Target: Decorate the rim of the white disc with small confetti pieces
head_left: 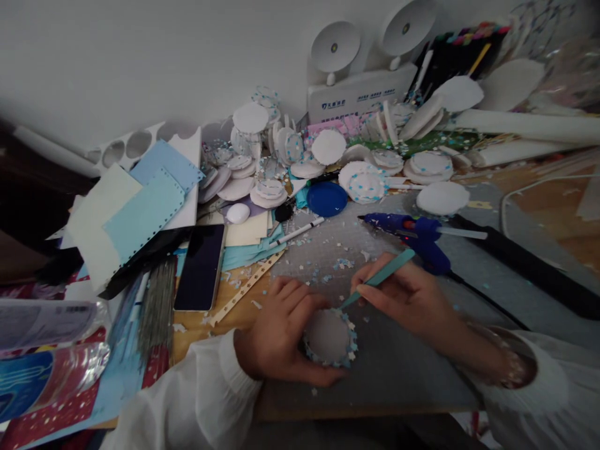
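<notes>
My left hand (290, 337) curls around the left side of a small round white piece (329, 337), its thumb along the near edge. Tiny blue and white paper stars (351, 340) line the rim of that piece. Between the thumb and fingers of my right hand (403, 294) is a pair of teal tweezers (387, 272). The tweezer tips reach down to the far rim of the round piece; whether they grip a star is too small to tell. Loose paper bits (340, 264) are scattered on the grey cutting mat (398, 375) beyond my hands.
A blue glue gun (405, 226) with a glue stick lies at the right, its cord running towards me. A blue lid (327, 199), a marker (297, 232) and a phone (200, 267) lie further left. White discs (365, 182) crowd the back. Plastic bottles (51, 375) lie at the left.
</notes>
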`<state>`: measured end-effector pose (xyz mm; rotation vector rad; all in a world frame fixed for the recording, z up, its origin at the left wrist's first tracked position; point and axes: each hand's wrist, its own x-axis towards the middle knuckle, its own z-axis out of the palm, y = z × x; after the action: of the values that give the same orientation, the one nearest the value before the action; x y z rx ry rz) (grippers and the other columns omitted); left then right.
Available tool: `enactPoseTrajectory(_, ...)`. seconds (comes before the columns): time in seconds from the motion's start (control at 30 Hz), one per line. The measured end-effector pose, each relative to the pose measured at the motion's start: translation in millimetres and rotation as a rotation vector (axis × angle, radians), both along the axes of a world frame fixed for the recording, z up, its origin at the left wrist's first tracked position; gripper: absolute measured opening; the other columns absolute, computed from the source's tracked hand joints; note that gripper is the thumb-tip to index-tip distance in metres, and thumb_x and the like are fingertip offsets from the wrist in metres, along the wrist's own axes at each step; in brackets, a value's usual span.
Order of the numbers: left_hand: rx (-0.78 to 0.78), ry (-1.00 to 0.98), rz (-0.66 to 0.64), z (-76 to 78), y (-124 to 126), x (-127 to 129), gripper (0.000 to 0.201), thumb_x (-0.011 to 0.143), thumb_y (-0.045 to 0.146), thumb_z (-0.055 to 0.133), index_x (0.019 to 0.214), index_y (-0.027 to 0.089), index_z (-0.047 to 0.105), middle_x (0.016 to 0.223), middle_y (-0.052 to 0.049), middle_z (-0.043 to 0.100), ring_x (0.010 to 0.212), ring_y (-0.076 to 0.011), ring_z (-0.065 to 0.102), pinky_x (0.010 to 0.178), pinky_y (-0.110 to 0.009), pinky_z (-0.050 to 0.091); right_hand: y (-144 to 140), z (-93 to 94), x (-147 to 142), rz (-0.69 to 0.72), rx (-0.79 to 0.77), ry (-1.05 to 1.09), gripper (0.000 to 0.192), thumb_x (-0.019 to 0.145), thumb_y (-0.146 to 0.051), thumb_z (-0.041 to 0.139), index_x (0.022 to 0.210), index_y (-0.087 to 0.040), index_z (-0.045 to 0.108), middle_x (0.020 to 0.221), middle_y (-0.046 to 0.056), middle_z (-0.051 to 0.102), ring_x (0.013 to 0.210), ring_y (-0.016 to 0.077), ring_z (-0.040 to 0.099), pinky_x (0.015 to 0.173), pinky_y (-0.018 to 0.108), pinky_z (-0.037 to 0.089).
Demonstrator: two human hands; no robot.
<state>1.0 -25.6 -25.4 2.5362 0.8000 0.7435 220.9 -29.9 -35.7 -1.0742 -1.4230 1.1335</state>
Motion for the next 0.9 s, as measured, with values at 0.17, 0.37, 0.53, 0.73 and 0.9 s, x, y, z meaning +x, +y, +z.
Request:
enactPoseTrajectory(0.17,0.031,0.002,-0.003,-0.7,-0.5,0.3,0.066,0.062,0.063,0.072,0.103,0.015,0.052,0.086,-0.006,0.067,0.077,-0.0225,0.06,0.07,-0.036,0.036,-0.1,2.0,0.2,0.011,-0.07,-0.01,0.011,0.081,-0.028,0.068,0.076,-0.022,0.06,0.074,0.0,0.065,0.064,0.0122,0.063,0.055,0.023,0.054)
enactPoseTrajectory(0.37,0.033,-0.023,-0.009,-1.3,-0.5,0.2,0.066,0.062,0.063,0.073,0.104,0.016,0.052,0.088,-0.007,0.067,0.078,-0.0224,0.061,0.07,-0.037,0.037,2.5,4.8,0.6,-0.002,-0.152,0.015,0.018,0.078,-0.038,0.07,0.076,-0.022,0.061,0.075,0.001,0.066,0.061,0.0133,0.063,0.055,0.025,0.056)
enactPoseTrajectory(0.53,0.028,-0.036,-0.014,0.2,-0.6,0.1,0.067,0.062,0.061,0.074,0.106,0.016,0.052,0.089,-0.007,0.067,0.079,-0.0231,0.062,0.071,-0.037,0.038,4.1,4.4,0.5,-0.004,-0.21,0.061,0.02,0.075,-0.039,0.073,0.075,-0.023,0.062,0.076,0.002,0.068,0.061,0.0137,0.063,0.055,0.027,0.056)
enactPoseTrajectory(0.73,0.037,-0.041,-0.011,0.7,-0.8,0.8,0.065,0.062,0.059,0.074,0.105,0.015,0.051,0.09,-0.007,0.067,0.079,-0.0225,0.061,0.071,-0.037,0.037,3.9,2.8,-0.2,0.015,-0.218,0.111,0.015,0.075,-0.033,0.073,0.074,-0.022,0.063,0.074,0.0,0.066,0.061,0.0117,0.062,0.056,0.023,0.055)
enactPoseTrajectory(0.9,0.04,-0.047,-0.009,-0.2,-1.3,-0.1,0.065,0.062,0.06,0.073,0.104,0.016,0.051,0.09,-0.007,0.067,0.079,-0.0223,0.061,0.071,-0.036,0.037,3.5,0.4,0.2,0.047,-0.22,0.111,0.011,0.079,-0.03,0.07,0.078,-0.022,0.063,0.072,-0.001,0.064,0.063,0.0107,0.062,0.056,0.021,0.053)
